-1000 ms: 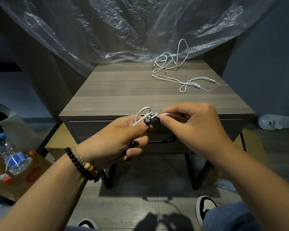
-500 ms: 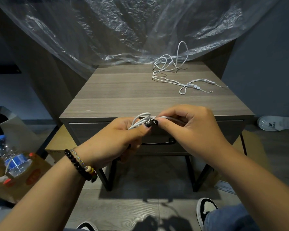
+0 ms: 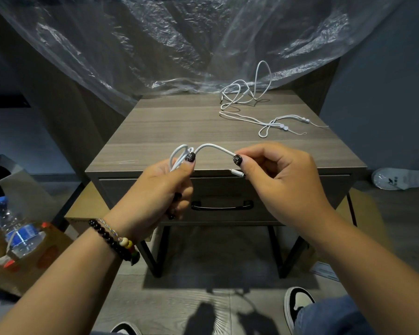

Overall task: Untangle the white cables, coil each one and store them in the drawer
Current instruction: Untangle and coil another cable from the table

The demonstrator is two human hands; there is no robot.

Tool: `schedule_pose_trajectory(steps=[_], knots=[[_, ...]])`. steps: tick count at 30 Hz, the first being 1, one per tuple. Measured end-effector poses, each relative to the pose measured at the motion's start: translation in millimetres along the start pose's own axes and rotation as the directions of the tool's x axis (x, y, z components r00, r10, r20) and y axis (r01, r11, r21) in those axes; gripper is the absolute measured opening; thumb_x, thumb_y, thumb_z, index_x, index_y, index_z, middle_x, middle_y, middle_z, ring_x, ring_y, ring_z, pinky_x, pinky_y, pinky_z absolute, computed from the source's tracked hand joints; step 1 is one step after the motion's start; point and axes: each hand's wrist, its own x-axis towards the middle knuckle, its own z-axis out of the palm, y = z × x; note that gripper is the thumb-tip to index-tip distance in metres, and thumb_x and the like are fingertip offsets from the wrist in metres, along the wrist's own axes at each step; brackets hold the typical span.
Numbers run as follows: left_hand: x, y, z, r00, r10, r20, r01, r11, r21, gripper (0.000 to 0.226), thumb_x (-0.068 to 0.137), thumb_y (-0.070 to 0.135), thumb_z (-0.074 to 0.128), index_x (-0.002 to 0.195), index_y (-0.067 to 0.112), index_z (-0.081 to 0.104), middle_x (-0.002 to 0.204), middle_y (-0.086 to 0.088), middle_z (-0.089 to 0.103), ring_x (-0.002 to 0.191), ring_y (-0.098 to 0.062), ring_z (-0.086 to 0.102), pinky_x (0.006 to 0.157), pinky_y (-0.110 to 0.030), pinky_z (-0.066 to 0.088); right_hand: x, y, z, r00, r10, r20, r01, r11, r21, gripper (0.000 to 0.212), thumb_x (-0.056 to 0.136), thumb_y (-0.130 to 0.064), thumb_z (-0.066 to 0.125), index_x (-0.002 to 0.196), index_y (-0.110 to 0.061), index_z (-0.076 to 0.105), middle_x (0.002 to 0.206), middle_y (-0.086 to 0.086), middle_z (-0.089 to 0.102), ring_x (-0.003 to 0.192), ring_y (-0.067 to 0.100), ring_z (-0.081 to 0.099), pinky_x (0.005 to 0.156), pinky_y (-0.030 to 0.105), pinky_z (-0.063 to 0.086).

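— What is the cable (image 3: 213, 148) in the hands like to handle?

— Light and limp, I'd judge. It is a thin, smooth white cord, round in section, and it arches by its own slight springiness between the two hands, just in front of the nightstand's (image 3: 155, 131) front edge. It could spring back out of a coil if let go.

— Who holds what?

— The left hand (image 3: 162, 187) grips a small bundle of loops, thumb pressed on top and fingers curled under. The right hand (image 3: 278, 180) pinches the free end between thumb and forefinger, and the plug (image 3: 237, 174) pokes out just below the thumb.

— Where is the best place to take hold?

— On the cord just behind the plug, I think, not on the metal tip. The bundle wants a firm thumb, since the smooth jacket may slip.

— And the rest of the cables?

— A tangle of loops (image 3: 244, 93) lies at the back right of the nightstand's top, one loop standing up. In front of it lies a thinner cord (image 3: 271, 124) with small beads or buds; I can't tell which.

— The nightstand itself?

— Grey-brown wood grain, matte, flat top, black metal legs. Its drawer (image 3: 300, 197) sits closed under the top, with a slim dark handle (image 3: 221, 205) between the two hands.

— Behind it?

— Crinkled clear plastic sheeting (image 3: 179, 44) drapes down to the back edge.
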Motion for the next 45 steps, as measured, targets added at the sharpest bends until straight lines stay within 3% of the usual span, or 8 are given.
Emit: schedule_pose_trajectory(steps=[5,9,15,19,23,29,37,45], knots=[[0,0,-1,0.997,-0.039,0.067,0.044,0.997,-0.066,0.024,0.095,0.038,0.04,0.092,0.014,0.044,0.055,-0.001,0.033,0.042,-0.012,0.027,0.04,-0.02,0.026,-5,-1,3,0.988,-0.144,0.058,0.147,0.989,-0.033,0.02,0.091,-0.01,0.055,0.105,-0.012,0.069,0.085,-0.008,0.063,0.079,0.01,0.059,0.067,0.022,0.048],[1,1,-2,0.993,-0.052,0.109,0.065,0.991,-0.12,0.035,0.09,0.047,0.039,0.09,0.013,0.047,0.056,-0.002,0.032,0.039,-0.012,0.029,0.04,-0.022,0.03,-9,-1,9,0.962,-0.233,0.141,0.242,0.969,-0.055,0.03,0.092,-0.006,0.052,0.119,-0.005,0.063,0.089,-0.018,0.052,0.081,-0.003,0.051,0.074,0.009,0.038],[1,2,0,0.999,0.04,-0.002,-0.04,0.984,-0.174,0.026,0.095,0.038,0.037,0.08,0.017,0.04,0.052,0.002,0.03,0.039,-0.008,0.026,0.039,-0.018,0.025,-10,4,11,0.919,-0.278,0.278,0.329,0.931,-0.159,0.042,0.095,-0.018,0.045,0.133,-0.005,0.055,0.092,0.003,0.061,0.08,0.018,0.057,0.077,0.04,0.051],[4,4,-2,0.988,0.121,-0.091,-0.146,0.919,-0.365,0.032,0.099,0.033,0.034,0.071,0.019,0.036,0.049,0.003,0.025,0.036,-0.007,0.024,0.036,-0.015,0.022,-5,3,6,0.907,-0.297,0.3,0.345,0.931,-0.122,0.038,0.094,-0.019,0.047,0.127,-0.006,0.06,0.094,-0.009,0.061,0.083,0.004,0.056,0.077,0.017,0.046],[6,4,-5,0.988,0.124,-0.089,-0.151,0.87,-0.469,0.031,0.098,0.037,0.035,0.073,0.02,0.036,0.049,0.005,0.026,0.035,-0.005,0.024,0.036,-0.015,0.019,-1,4,0,0.923,-0.331,0.197,0.363,0.919,-0.156,0.024,0.093,-0.009,0.056,0.113,-0.004,0.068,0.09,-0.012,0.059,0.079,-0.003,0.053,0.074,0.009,0.04],[3,1,-1,0.996,0.045,0.08,-0.02,0.956,-0.292,0.027,0.084,0.046,0.042,0.08,0.02,0.041,0.053,-0.001,0.029,0.039,-0.012,0.029,0.043,-0.021,0.029,-7,3,0,0.886,-0.443,0.134,0.462,0.821,-0.336,0.027,0.094,-0.009,0.051,0.115,-0.002,0.068,0.08,0.007,0.06,0.061,0.024,0.055,0.053,0.038,0.048],[2,-2,-3,0.981,-0.092,0.169,0.112,0.987,-0.114,0.042,0.085,0.056,0.039,0.082,0.016,0.047,0.067,-0.008,0.042,0.05,-0.017,0.043,0.05,-0.026,0.032,-16,-5,14,0.786,-0.537,0.305,0.614,0.627,-0.479,0.029,0.088,0.001,0.055,0.112,-0.004,0.07,0.075,0.006,0.06,0.057,0.025,0.05,0.05,0.034,0.039],[5,-4,1,0.991,-0.129,0.036,0.131,0.989,-0.065,0.019,0.095,0.031,0.047,0.101,0.013,0.045,0.063,-0.005,0.048,0.048,-0.015,0.047,0.05,-0.024,0.037,-23,-4,25,0.796,-0.478,0.37,0.605,0.626,-0.492,0.023,0.088,-0.008,0.059,0.109,-0.004,0.07,0.077,0.005,0.061,0.059,0.022,0.054,0.047,0.032,0.04]])
